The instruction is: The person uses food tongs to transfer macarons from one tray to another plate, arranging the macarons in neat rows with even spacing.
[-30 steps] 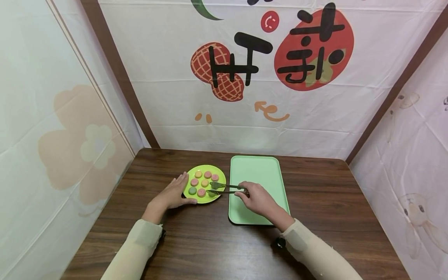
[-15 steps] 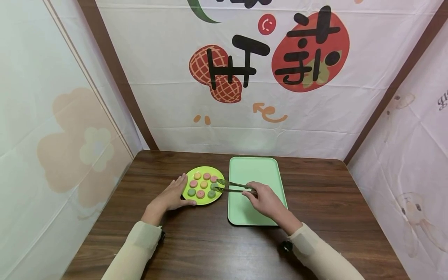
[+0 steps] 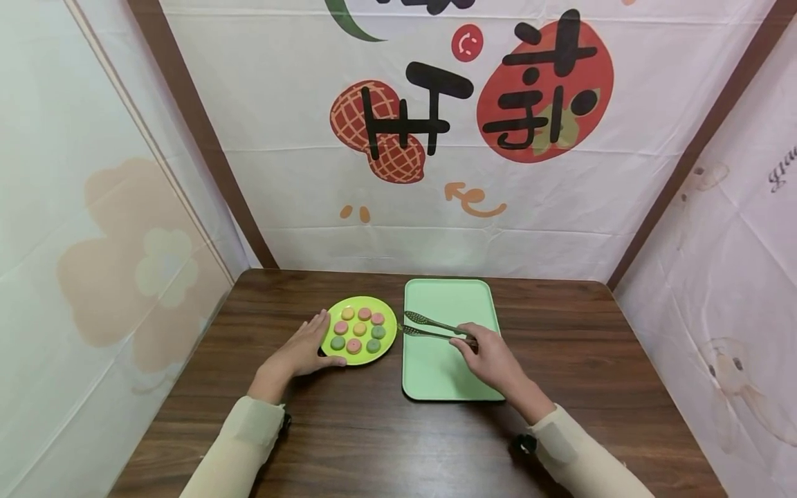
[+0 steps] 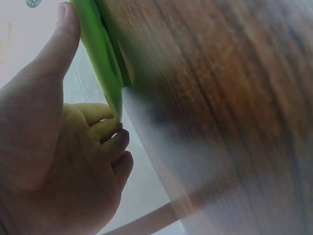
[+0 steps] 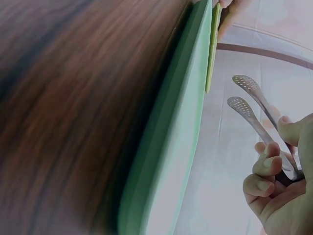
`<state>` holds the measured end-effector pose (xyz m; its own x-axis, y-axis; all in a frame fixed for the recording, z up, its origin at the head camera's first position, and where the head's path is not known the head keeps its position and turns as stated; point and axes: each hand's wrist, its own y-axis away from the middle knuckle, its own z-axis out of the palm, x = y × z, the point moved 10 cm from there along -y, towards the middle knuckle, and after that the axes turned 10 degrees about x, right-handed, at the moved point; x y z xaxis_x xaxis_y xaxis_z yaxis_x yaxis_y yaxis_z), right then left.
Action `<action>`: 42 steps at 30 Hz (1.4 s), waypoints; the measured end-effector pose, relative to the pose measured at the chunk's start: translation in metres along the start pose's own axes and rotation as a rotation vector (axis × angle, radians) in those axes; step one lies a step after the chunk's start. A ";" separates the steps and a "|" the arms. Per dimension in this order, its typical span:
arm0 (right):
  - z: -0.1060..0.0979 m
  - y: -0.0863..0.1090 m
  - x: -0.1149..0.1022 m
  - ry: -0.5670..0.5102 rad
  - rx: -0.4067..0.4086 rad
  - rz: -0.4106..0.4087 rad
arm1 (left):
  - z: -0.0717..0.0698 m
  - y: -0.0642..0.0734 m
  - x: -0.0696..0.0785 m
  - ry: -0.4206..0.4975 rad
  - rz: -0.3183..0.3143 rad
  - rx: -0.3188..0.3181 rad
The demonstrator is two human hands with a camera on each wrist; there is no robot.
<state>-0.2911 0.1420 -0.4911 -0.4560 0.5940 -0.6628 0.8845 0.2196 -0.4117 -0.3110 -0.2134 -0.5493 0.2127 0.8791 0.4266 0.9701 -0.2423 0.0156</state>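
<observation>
My left hand [image 3: 299, 351] rests at the left side of a yellow-green plate [image 3: 390, 328], fingers extended along the rim and thumb by its near edge. On the plate sit several small macarons [image 3: 353, 346], pink, yellow and green. My right hand [image 3: 498, 360] grips metal tongs [image 3: 416, 332] by the handle end. The tongs point left over the mint-green tray [image 3: 436, 377], with their perforated tips near the tray's left edge. In the right wrist view, the tips [image 5: 240, 105] stand apart with nothing between them.
The plate and tray stand side by side on a dark wooden table [image 3: 349, 429]. A white printed cloth [image 3: 299, 187] hangs behind the table's far edge, with more cloth at both sides.
My right hand has drawn the tongs rightward, from over the plate's right-hand macarons to over the tray. The macarons stay on the plate. My left hand keeps its place at the rim.
</observation>
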 end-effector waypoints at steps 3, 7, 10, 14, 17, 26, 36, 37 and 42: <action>-0.008 0.002 0.003 -0.006 0.018 -0.007 | -0.001 0.001 0.000 0.000 -0.002 0.002; -0.019 0.005 0.011 0.016 0.046 -0.003 | -0.002 0.002 0.001 0.003 -0.003 -0.003; -0.027 0.008 0.019 0.029 0.071 0.017 | -0.001 0.003 0.001 -0.006 -0.003 -0.007; -0.040 0.012 0.030 0.037 0.118 0.049 | -0.002 0.003 0.002 -0.012 -0.002 -0.006; -0.050 0.015 0.038 0.044 0.155 0.062 | -0.001 0.003 0.002 -0.007 -0.005 -0.007; -0.074 0.027 0.062 0.101 0.226 0.061 | 0.000 0.003 0.001 -0.008 -0.008 -0.006; -0.098 0.040 0.082 0.174 0.275 0.098 | 0.000 0.003 0.001 -0.006 -0.004 -0.004; -0.100 0.041 0.084 0.180 0.277 0.104 | 0.000 0.003 0.001 -0.007 -0.003 -0.003; -0.111 0.047 0.094 0.202 0.286 0.145 | 0.000 0.002 0.002 -0.001 -0.007 -0.005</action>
<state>-0.2820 0.2939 -0.5037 -0.2741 0.7498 -0.6022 0.8622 -0.0858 -0.4993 -0.3082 -0.2121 -0.5485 0.2058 0.8814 0.4252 0.9710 -0.2379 0.0232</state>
